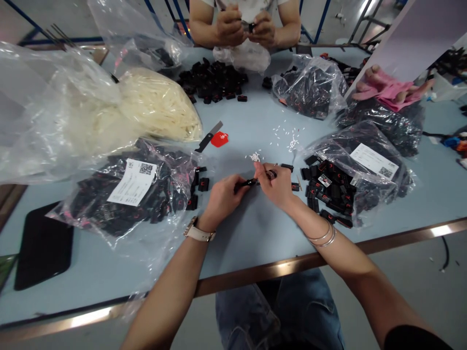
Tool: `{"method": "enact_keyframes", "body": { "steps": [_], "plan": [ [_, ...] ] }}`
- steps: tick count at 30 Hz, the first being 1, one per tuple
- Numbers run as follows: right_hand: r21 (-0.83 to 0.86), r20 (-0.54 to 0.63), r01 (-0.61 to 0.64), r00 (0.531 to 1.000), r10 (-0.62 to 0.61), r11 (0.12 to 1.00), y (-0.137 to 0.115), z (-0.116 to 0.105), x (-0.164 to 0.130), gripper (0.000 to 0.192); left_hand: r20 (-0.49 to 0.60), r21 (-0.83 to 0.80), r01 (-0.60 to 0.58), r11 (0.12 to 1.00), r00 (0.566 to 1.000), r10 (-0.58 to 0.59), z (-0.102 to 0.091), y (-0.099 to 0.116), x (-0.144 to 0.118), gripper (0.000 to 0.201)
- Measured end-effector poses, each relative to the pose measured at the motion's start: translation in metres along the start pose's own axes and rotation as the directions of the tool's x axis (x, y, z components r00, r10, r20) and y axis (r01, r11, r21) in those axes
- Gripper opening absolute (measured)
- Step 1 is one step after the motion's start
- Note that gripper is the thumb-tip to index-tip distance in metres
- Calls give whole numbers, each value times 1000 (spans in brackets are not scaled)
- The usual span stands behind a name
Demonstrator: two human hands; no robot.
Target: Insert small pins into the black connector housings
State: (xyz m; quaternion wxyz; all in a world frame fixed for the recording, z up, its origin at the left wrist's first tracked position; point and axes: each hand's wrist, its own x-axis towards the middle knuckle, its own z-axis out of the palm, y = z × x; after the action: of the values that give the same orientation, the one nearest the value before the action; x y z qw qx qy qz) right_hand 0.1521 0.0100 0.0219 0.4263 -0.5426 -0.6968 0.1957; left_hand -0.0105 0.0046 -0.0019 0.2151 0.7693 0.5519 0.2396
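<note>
My left hand (223, 198) pinches a small black plastic part (248, 183) over the light blue table (255, 233). My right hand (275, 183) meets it from the right and grips the other end of the part, thumb raised. A few loose black parts (200, 184) lie just left of my hands. On the right a pile of black and red parts (330, 187) spills from an open clear bag (368, 165). A small heap of white bits (254, 156) sits just beyond my fingers.
A labelled bag of black parts (134, 192) lies at left, with a bag of white strips (156, 104) behind it. A box cutter (208, 137) and red piece (220, 139) lie mid-table. Opposite, another person's hands (244, 26) work above a black pile (213, 80). A dark tablet (42, 245) sits near-left.
</note>
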Motion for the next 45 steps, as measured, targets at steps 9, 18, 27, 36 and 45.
{"method": "enact_keyframes", "body": {
  "steps": [9, 18, 27, 36, 45],
  "plan": [
    [-35, 45, 10, 999, -9, 999, 4, 6, 1, 49, 7, 9, 7, 1000, 1000, -7, 0, 1, 0, 8],
    [-9, -2, 12, 1000, -12, 1000, 1, 3, 1, 51, 15, 11, 16, 1000, 1000, -16, 0, 0, 0, 9],
    [-40, 39, 32, 999, -31, 999, 5, 11, 2, 49, 0, -3, -5, 1000, 1000, 5, 1, -1, -1, 9],
    [-9, -35, 27, 999, -27, 1000, 5, 7, 1, 50, 4, 5, 9, 1000, 1000, -9, 1, -1, -1, 10],
    [-29, 24, 56, 998, -55, 998, 6, 8, 1, 51, 0, 8, -1, 1000, 1000, 1, 1, -1, 0, 10]
  ]
}}
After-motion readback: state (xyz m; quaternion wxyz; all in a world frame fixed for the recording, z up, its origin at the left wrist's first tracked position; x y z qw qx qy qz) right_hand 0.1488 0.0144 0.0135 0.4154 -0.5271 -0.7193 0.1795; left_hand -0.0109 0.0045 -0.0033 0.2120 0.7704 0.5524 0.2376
